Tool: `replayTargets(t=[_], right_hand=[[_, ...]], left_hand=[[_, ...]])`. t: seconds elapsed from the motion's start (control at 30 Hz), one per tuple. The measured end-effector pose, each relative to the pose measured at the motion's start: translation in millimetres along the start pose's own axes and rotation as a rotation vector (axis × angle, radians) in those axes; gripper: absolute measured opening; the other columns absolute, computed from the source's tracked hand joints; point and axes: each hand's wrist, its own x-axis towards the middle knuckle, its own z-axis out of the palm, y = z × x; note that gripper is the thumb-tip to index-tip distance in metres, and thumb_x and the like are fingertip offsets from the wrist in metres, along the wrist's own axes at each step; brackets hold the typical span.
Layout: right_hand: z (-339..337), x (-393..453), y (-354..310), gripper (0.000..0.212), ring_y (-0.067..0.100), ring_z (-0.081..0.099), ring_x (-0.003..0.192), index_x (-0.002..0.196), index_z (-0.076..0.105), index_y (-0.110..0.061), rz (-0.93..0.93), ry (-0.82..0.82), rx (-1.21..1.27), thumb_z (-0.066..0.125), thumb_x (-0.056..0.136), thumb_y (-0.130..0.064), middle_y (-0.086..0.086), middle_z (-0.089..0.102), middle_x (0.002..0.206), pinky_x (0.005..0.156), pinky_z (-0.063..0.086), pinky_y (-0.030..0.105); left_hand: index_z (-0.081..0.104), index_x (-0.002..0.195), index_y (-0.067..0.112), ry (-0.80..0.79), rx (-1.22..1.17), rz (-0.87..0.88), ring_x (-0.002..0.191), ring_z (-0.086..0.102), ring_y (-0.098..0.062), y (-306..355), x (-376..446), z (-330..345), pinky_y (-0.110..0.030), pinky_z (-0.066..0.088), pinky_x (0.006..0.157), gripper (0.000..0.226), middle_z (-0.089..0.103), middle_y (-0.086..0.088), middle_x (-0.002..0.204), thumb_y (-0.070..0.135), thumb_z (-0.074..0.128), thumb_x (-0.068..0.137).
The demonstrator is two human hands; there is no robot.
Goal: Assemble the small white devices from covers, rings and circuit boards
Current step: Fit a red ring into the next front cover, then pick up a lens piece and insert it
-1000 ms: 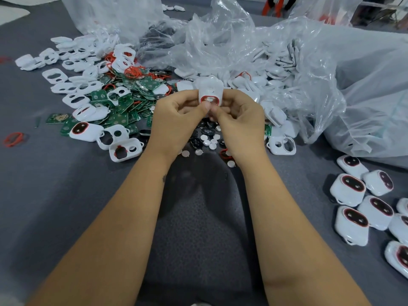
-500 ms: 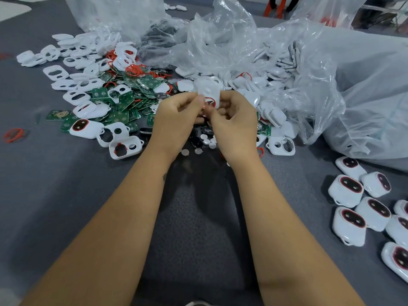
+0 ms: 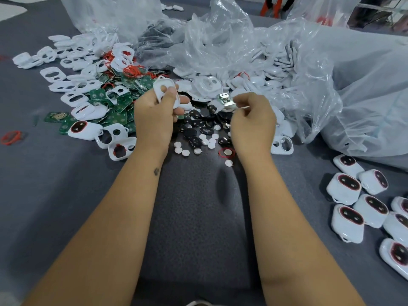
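While left hand (image 3: 154,113) grips one white cover (image 3: 164,90), right hand (image 3: 251,120) pinches one metal part (image 3: 226,100).

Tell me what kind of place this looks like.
Probably a manual assembly bench in a small electronics workshop. Loose white covers and green circuit boards lie heaped on a grey table, bulk plastic bags hold more parts, and finished white devices are grouped at the right.

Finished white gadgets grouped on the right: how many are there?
8 finished devices clustered at the grey mat's right edge; the other seven sit nearer. More may lie beyond the frame.
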Motion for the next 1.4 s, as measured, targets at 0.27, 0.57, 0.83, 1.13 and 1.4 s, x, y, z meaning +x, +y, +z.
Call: replayTargets(t=[0.27,0.57,0.83,1.13,1.4], right_hand=[[-3,-3,-8,0.029,0.014,0.056,0.079,0.087,0.073,-0.019,-0.143,-0.344,-0.145,0.049,0.076,-0.005,-0.006,0.062,0.086,0.072,0.048,0.032],[9,-4,-2,0.023,0.022,0.064,0.095,0.106,0.072,-0.016,-0.171,-0.445,-0.304,0.054,0.093,-0.012,0.004,0.067,0.104,0.085,0.051,0.039],[1,-2,-10,0.018,0.001,0.064,0.085,0.092,0.073,-0.019,0.081,-0.283,0.246,0.057,0.093,-0.009,-0.010,0.071,0.088,0.082,0.051,0.016],[-2,-2,-13,0.014,0.002,0.061,0.076,0.094,0.071,-0.017,0.110,-0.260,0.395,0.059,0.092,-0.011,-0.008,0.069,0.081,0.076,0.050,0.019],[2,-5,-15,0.014,0.005,0.061,0.079,0.096,0.071,-0.008,0.023,-0.244,0.336,0.057,0.093,-0.006,0.001,0.071,0.089,0.077,0.051,0.017]], left_hand=[[0.067,0.091,0.019,0.040,-0.030,-0.029,0.054,0.052,-0.004,1,-1,-1,-0.017,0.042,0.052,0.019,0.070,0.007,0.066,0.018,0.050,0.099],[0.064,0.081,0.022,-0.011,0.005,-0.066,0.047,0.040,-0.003,4,-1,0,-0.022,0.032,0.052,0.019,0.071,0.002,0.069,0.020,0.050,0.094],[0.060,0.086,0.012,-0.172,-0.125,-0.161,0.051,0.043,-0.008,4,-3,4,-0.020,0.036,0.047,0.018,0.070,-0.013,0.085,0.016,0.047,0.098],[0.067,0.093,0.016,-0.310,0.020,-0.118,0.056,0.063,-0.011,1,-6,5,-0.021,0.053,0.056,0.012,0.070,0.007,0.070,0.012,0.056,0.097],[0.070,0.093,0.012,-0.334,-0.104,-0.142,0.081,0.074,-0.023,4,-8,7,-0.023,0.057,0.070,0.019,0.074,0.001,0.080,0.006,0.052,0.096]])
